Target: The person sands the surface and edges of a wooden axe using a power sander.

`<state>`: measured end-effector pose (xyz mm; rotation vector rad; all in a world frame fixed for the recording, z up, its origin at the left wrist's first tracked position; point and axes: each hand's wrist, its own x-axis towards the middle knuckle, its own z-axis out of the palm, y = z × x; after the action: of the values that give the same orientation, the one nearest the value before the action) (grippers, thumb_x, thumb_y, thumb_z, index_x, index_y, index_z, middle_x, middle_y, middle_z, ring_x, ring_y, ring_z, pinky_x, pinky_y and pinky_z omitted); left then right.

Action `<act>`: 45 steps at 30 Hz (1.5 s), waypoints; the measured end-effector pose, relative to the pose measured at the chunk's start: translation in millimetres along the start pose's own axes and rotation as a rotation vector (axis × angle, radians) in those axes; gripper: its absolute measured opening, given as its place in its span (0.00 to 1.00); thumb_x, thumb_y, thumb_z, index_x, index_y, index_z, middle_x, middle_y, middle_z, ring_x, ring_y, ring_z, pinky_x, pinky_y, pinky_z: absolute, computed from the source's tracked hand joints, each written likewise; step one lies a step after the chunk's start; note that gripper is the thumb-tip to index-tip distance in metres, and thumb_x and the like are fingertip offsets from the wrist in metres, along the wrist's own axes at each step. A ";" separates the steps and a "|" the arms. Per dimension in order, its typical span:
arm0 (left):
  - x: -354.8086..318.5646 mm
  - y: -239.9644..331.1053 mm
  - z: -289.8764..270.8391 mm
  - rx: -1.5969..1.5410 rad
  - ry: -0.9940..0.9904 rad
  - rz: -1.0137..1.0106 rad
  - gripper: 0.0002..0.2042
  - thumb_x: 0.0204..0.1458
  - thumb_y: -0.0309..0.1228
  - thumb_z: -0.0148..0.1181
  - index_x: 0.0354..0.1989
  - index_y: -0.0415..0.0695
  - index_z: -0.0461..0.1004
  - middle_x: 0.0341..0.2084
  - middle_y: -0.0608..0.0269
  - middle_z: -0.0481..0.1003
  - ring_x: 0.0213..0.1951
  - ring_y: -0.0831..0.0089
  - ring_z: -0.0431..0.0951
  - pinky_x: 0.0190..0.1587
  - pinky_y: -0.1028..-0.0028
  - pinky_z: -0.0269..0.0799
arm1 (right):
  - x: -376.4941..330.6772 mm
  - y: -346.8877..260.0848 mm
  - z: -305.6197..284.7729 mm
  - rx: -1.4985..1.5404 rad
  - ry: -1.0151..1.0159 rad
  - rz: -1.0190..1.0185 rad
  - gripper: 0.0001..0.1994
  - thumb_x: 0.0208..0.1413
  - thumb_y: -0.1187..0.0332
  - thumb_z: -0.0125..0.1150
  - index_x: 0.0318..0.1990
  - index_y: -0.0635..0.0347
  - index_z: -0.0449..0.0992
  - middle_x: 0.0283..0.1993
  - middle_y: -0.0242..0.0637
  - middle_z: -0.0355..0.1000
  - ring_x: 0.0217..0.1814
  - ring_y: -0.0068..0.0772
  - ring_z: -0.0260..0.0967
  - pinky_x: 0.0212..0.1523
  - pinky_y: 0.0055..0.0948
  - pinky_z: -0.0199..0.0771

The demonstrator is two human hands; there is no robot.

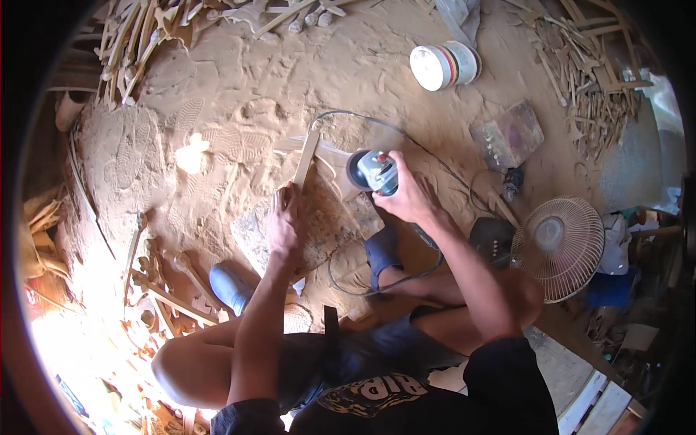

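Observation:
My left hand (pixel 285 225) is closed round the near end of a flat wooden strip (pixel 308 156), which points away from me over a worn block (pixel 319 232) on the sandy ground. In my right hand (pixel 409 196) is an angle grinder (pixel 378 172), its dark round disc facing left toward the strip. A gap shows between disc and wood. Beneath the tool lies a pale curved piece of wood (pixel 333 163), partly hidden. From the grinder a dark cable (pixel 449 170) loops over the sand.
A standing fan (pixel 558 246) is close by my right knee. Beyond it lie a rusty box (pixel 507 135) and a white bucket (pixel 446 65) on its side. Carved wooden pieces (pixel 170 290) lie at left, with wood piles (pixel 148 40) along the far edge.

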<state>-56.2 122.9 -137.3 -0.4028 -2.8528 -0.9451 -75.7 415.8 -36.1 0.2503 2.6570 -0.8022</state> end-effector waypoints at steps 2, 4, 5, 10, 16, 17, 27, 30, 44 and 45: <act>2.4 1.5 3.0 0.016 0.013 0.016 0.21 0.64 0.22 0.52 0.66 0.34 0.72 0.52 0.38 0.74 0.51 0.40 0.79 0.49 0.52 0.80 | 12.7 20.2 -6.2 -0.011 0.129 0.024 0.44 0.50 0.56 0.74 0.73 0.53 0.57 0.48 0.64 0.80 0.49 0.71 0.79 0.50 0.60 0.81; -0.6 1.8 2.8 0.031 0.022 0.030 0.21 0.63 0.22 0.53 0.65 0.33 0.72 0.52 0.38 0.74 0.50 0.40 0.79 0.48 0.51 0.80 | 23.3 28.9 -12.7 0.072 0.150 0.010 0.44 0.50 0.55 0.74 0.73 0.54 0.57 0.50 0.64 0.80 0.50 0.70 0.80 0.51 0.58 0.81; -1.7 -0.2 1.4 0.016 -0.004 -0.009 0.21 0.63 0.22 0.53 0.65 0.33 0.72 0.52 0.38 0.74 0.50 0.40 0.79 0.48 0.51 0.80 | 22.1 17.6 -15.8 0.032 0.081 0.070 0.45 0.50 0.56 0.74 0.73 0.55 0.58 0.52 0.65 0.79 0.52 0.70 0.79 0.53 0.57 0.81; -1.0 1.4 -2.4 0.029 -0.067 -0.022 0.21 0.63 0.21 0.53 0.65 0.33 0.72 0.53 0.38 0.73 0.49 0.41 0.78 0.48 0.52 0.80 | 12.8 14.8 7.6 0.014 -0.042 0.012 0.47 0.49 0.57 0.74 0.75 0.50 0.54 0.49 0.65 0.80 0.52 0.72 0.79 0.53 0.60 0.80; -0.3 4.3 -5.1 0.045 -0.047 -0.057 0.21 0.63 0.22 0.52 0.65 0.35 0.73 0.52 0.40 0.74 0.49 0.41 0.79 0.48 0.52 0.80 | 35.4 15.7 -9.1 0.059 0.111 0.093 0.44 0.49 0.57 0.74 0.73 0.49 0.56 0.48 0.63 0.80 0.51 0.71 0.79 0.52 0.60 0.80; -1.3 3.0 -3.4 0.040 -0.065 -0.060 0.22 0.63 0.24 0.54 0.66 0.35 0.72 0.54 0.40 0.74 0.51 0.41 0.78 0.51 0.52 0.79 | 33.2 19.3 -3.6 0.029 0.095 0.102 0.46 0.49 0.56 0.74 0.75 0.49 0.55 0.51 0.63 0.79 0.52 0.71 0.79 0.54 0.60 0.79; 1.0 14.9 -16.6 -0.033 -0.082 -0.098 0.21 0.63 0.27 0.54 0.64 0.35 0.72 0.54 0.41 0.74 0.54 0.41 0.76 0.55 0.50 0.74 | 18.5 23.3 -44.0 0.073 0.268 0.175 0.46 0.48 0.55 0.76 0.72 0.54 0.56 0.54 0.60 0.79 0.56 0.66 0.79 0.56 0.55 0.79; 3.0 28.3 -24.8 0.032 -0.161 -0.112 0.23 0.60 0.30 0.58 0.65 0.39 0.71 0.55 0.43 0.74 0.57 0.43 0.74 0.58 0.50 0.71 | -6.1 21.7 -76.2 0.262 0.406 0.123 0.46 0.48 0.53 0.76 0.71 0.57 0.57 0.54 0.60 0.78 0.57 0.65 0.79 0.57 0.53 0.79; 2.8 -33.5 9.8 -0.067 -0.080 -0.154 0.28 0.57 0.29 0.60 0.68 0.34 0.69 0.48 0.37 0.77 0.52 0.34 0.73 0.55 0.47 0.74 | -133.3 -18.8 -189.2 0.705 0.762 -0.117 0.40 0.51 0.65 0.81 0.67 0.67 0.61 0.53 0.46 0.78 0.52 0.31 0.78 0.55 0.34 0.78; 7.6 -36.5 6.5 -0.079 -0.005 -0.145 0.21 0.60 0.31 0.60 0.60 0.34 0.70 0.34 0.44 0.78 0.36 0.43 0.79 0.42 0.53 0.80 | -130.6 -19.3 -186.9 0.771 0.792 -0.148 0.41 0.51 0.65 0.81 0.67 0.67 0.61 0.53 0.45 0.77 0.53 0.31 0.77 0.55 0.34 0.77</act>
<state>-73.9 100.2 -162.0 -0.2077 -2.8890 -1.0856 -13.1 496.6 168.6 0.6821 2.8952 -2.1288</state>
